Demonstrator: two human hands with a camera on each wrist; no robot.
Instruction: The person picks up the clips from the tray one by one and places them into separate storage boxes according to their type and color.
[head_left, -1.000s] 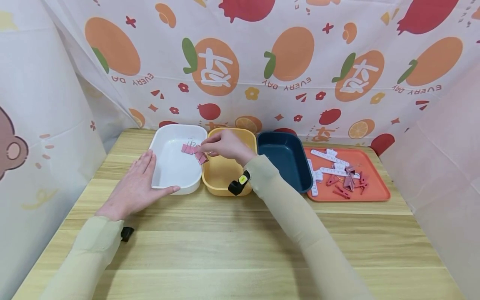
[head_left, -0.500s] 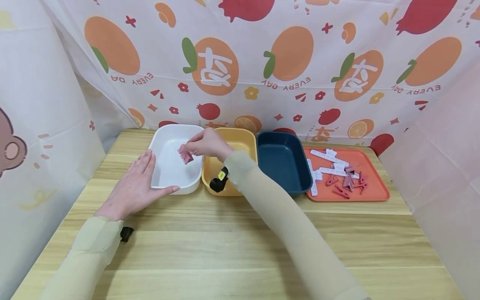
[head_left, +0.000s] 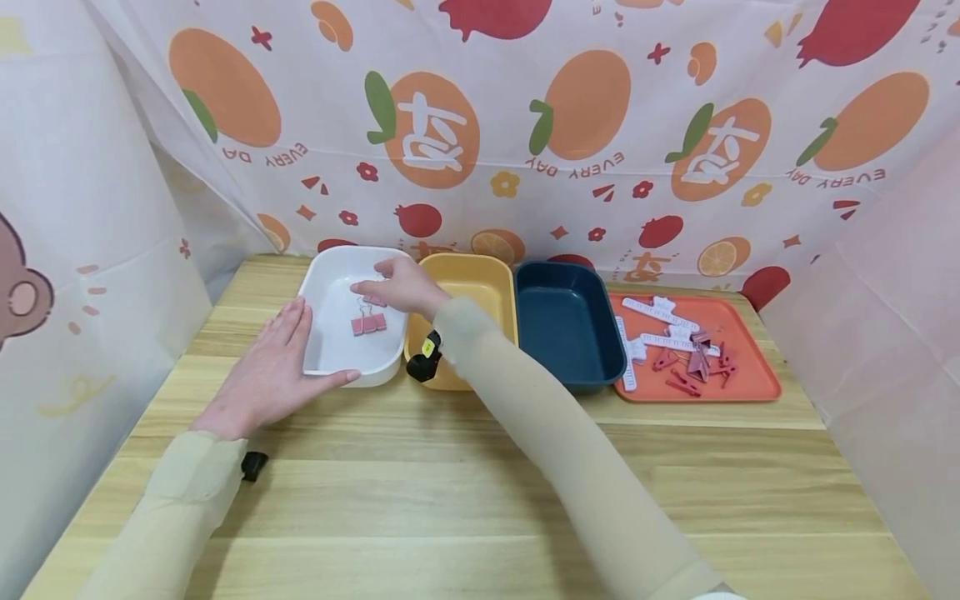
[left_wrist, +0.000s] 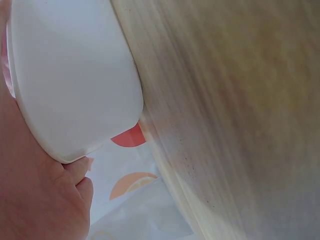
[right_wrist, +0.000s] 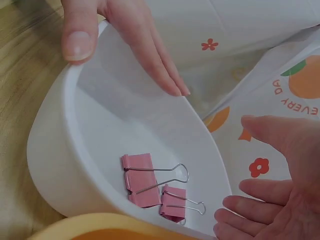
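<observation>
Two pink binder clips with silver wire handles lie on the floor of the white bin [head_left: 324, 354]: a larger clip [right_wrist: 141, 177] and a smaller clip [right_wrist: 174, 201]. In the head view, the nearer clip [head_left: 368, 324] shows fully, while the other is partly covered by my right hand [head_left: 403, 287]. That hand hovers over the bin's right side, fingers apart and holding nothing, as the right wrist view shows. My left hand [head_left: 262, 367] rests along the bin's left wall, fingers extended at the rim and thumb reaching across the near corner.
A yellow bin [head_left: 468, 265] and a dark blue bin [head_left: 570, 325] stand in a row right of the white one. At the far right, an orange tray [head_left: 750, 367] bears white ruler-like clips [head_left: 678, 344], red clothespins [head_left: 682, 383] and dusky pink clips [head_left: 699, 364]. A printed cloth [head_left: 510, 125] hangs behind.
My right hand has moved left over the white bin with the pink binder clips and let them go there. My left hand has stayed at the bin's rim.
</observation>
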